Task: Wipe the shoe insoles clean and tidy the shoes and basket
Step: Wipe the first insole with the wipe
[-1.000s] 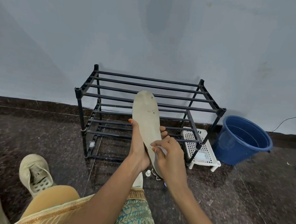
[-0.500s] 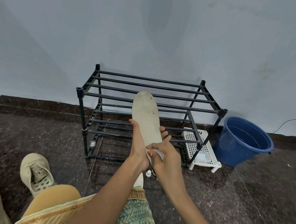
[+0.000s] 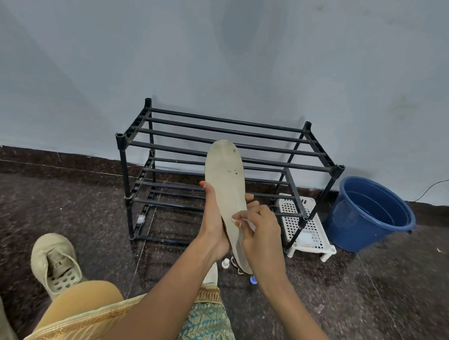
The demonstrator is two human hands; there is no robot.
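While the left hand [image 3: 213, 221] grips the insole [image 3: 226, 185] around its lower half, thumb up along the near edge and fingertips showing past the far edge, the right hand [image 3: 260, 231] pinches a small white wipe [image 3: 251, 225] in curled fingers and presses it to the pale face just beside the left palm. The insole stands nearly upright between the two hands, toe end well above the left thumb and heel end below both wrists.

The step in hand appears to be wiping the middle of the face. Dark specks lie near the toe, above both hands and not yet reached by the wipe. Good practice would be long strokes from the grip outward to the toe, with the left fingers bracing the back so the thin sheet does not bow. The part under the left hand likely needs a change of grip before it can be cleaned, and the wipe a turn to a fresh face once soiled.

Beyond both hands stands a black shoe rack [image 3: 231, 133]. A white basket [image 3: 306, 227] sits on the floor to the right of the right hand, and a blue bucket [image 3: 370, 218] farther right. Two beige shoes [image 3: 54, 264] lie left of the left forearm; a small white bottle [image 3: 225, 263] stands below the left wrist.
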